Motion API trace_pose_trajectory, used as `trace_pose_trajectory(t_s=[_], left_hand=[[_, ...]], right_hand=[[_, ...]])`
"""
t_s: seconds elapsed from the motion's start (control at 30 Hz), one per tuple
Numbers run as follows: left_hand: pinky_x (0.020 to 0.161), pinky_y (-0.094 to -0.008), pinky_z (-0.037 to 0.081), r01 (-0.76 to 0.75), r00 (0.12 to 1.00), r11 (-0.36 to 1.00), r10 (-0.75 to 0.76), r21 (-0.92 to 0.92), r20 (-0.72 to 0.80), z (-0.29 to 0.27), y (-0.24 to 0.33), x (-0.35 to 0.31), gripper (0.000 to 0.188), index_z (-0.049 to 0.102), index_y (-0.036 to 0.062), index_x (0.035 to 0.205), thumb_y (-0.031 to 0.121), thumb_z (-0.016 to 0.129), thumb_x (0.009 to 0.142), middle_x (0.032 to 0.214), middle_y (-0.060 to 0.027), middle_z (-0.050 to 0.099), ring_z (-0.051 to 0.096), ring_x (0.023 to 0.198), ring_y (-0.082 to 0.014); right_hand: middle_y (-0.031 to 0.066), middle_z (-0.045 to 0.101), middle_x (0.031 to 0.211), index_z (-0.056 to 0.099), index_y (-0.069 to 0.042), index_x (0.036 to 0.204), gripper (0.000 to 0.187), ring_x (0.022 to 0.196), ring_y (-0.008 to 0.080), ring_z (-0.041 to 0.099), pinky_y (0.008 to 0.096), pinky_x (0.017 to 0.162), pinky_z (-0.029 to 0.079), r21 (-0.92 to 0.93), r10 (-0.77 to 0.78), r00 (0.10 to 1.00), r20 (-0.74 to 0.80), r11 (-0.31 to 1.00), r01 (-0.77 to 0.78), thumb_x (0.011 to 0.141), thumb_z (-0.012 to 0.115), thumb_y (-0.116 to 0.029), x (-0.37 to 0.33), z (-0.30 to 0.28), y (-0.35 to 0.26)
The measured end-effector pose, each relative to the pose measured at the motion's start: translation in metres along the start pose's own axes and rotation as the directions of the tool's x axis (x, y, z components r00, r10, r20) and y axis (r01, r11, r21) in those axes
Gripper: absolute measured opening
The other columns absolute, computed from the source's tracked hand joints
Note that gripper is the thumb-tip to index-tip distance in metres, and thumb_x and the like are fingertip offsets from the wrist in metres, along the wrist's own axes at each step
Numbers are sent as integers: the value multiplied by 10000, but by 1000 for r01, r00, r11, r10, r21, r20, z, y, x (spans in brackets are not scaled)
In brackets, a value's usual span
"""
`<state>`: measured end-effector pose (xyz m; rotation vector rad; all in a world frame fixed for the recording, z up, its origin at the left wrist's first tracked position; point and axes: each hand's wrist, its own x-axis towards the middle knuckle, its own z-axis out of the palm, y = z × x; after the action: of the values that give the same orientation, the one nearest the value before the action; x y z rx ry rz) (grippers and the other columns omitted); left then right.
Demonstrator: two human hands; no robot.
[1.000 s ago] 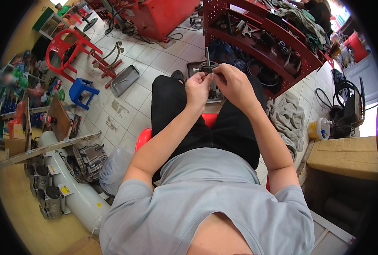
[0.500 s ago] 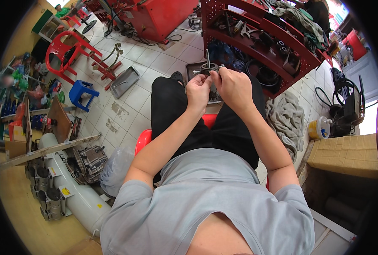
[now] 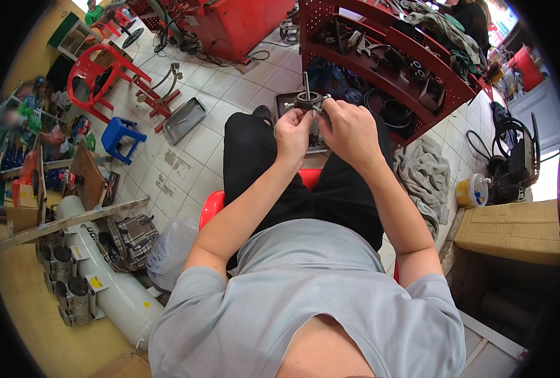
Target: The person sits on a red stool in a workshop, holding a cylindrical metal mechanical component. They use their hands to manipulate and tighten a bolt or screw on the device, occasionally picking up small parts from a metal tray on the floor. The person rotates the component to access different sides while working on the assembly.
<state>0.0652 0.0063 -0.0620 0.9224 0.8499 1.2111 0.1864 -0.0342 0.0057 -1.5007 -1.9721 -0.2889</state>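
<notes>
Between my knees stands a round dark metal part (image 3: 309, 98) with an upright rod (image 3: 306, 82) and bolt-like ends at its sides. My left hand (image 3: 294, 133) is closed, its thumb and fingertips pinching at the near edge of this part. Just to the right, my right hand (image 3: 355, 133) is closed too, fingers curled against the part's right side with the thumb pointing down. Both sets of fingertips nearly meet, and whatever small piece lies between them is hidden. Below the part, a dark metal tray (image 3: 318, 150) on the floor shows partly behind my hands.
A red tool cart (image 3: 380, 75) with tools and black hoses stands ahead on the right. To the left are a grey tray (image 3: 185, 121), a red metal stand (image 3: 159, 108), a blue stool (image 3: 121, 140) and a red chair (image 3: 91, 82). A grey cloth heap (image 3: 422, 173) lies by my right knee.
My right hand has shifted slightly, its thumb dropping lower and away from the left fingertips. The left hand and the round metal part stay almost in place.
</notes>
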Motion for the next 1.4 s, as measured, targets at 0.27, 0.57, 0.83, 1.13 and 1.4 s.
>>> trace_pose_trajectory(t_s=[0.27, 0.57, 0.83, 1.13, 1.4], left_hand=[[556, -158, 385, -13, 1000, 999, 13, -33, -4, -3, -7, 0, 103, 618, 9, 925, 105, 622, 886, 777, 11, 619, 498, 612, -23], [618, -172, 421, -30, 999, 1000, 30, 8, -36, 0, -2, -3, 88, 628, -23, 918, 56, 597, 893, 811, -22, 648, 561, 699, -35], [642, -173, 431, -20, 1000, 1000, 20, -6, -8, 4, 2, -5, 118, 638, -31, 964, 51, 590, 895, 846, -30, 661, 571, 723, -40], [666, -192, 446, -52, 999, 998, 52, -19, -6, 1, -4, -1, 134, 629, -36, 988, 52, 578, 900, 849, -41, 657, 580, 746, -61], [652, -184, 438, -33, 999, 994, 35, -104, 22, 0, -8, -2, 131, 617, -40, 991, 43, 570, 900, 840, -39, 649, 569, 729, -54]], right_hand=[[88, 619, 655, 558, -70, 779, 210, 599, 253, 617, 378, 568, 407, -65, 112, 981, 157, 993, -103, 836, 585, -271, 1, -8, -8], [96, 607, 582, 566, -75, 686, 275, 530, 265, 603, 377, 543, 418, -61, 49, 996, 78, 997, -45, 877, 562, -273, -3, 7, -2], [119, 575, 511, 568, -82, 615, 376, 466, 283, 589, 382, 476, 439, -60, 184, 977, 103, 982, -179, 905, 519, -317, -6, 11, -2], [92, 615, 624, 569, -77, 791, 225, 567, 266, 614, 376, 549, 422, -24, -8, 999, 48, 1000, 9, 839, 582, -296, -5, 3, 0], [83, 601, 604, 569, -77, 767, 203, 551, 252, 604, 363, 545, 406, -48, 63, 990, 130, 997, -57, 834, 597, -266, -2, -8, -9]])
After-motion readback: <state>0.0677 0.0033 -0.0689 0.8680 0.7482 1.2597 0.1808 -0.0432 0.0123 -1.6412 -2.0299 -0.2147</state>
